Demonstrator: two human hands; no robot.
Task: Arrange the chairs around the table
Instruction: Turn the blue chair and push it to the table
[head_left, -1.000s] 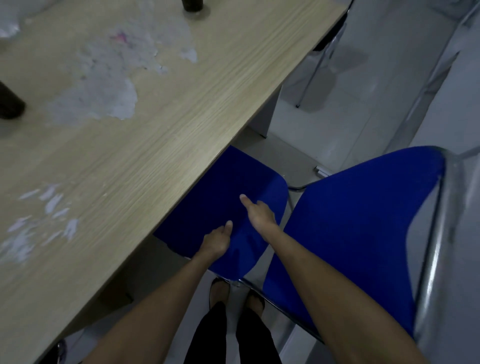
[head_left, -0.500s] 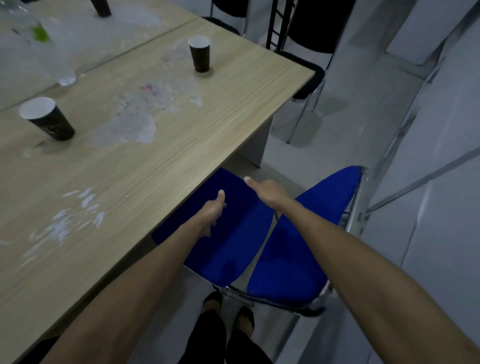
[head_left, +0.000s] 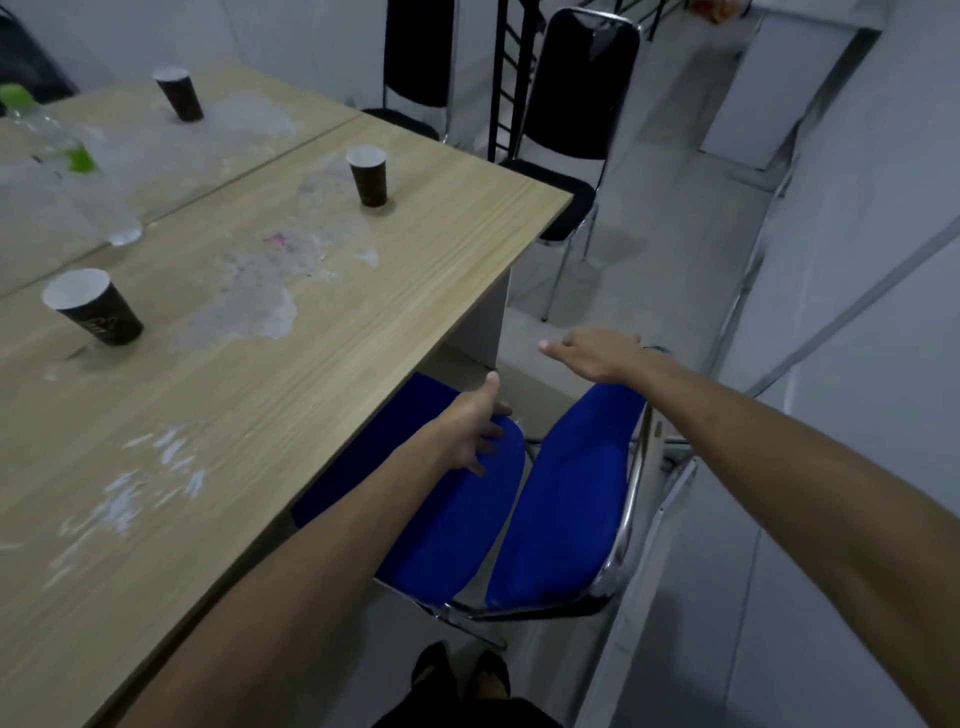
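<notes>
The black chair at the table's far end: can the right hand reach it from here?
Probably not yet. The open right hand hovers above the blue chair's backrest, and bare floor separates it from the black padded chair. Nothing blocks the path; the person would likely need to step forward.

Both bare arms reach forward and down. The left hand (head_left: 475, 423) hangs lower, fingers loosely spread and pointing down, thumb up. The right hand (head_left: 597, 353) is higher and further out, palm down, fingers extended leftward, holding nothing.
</notes>
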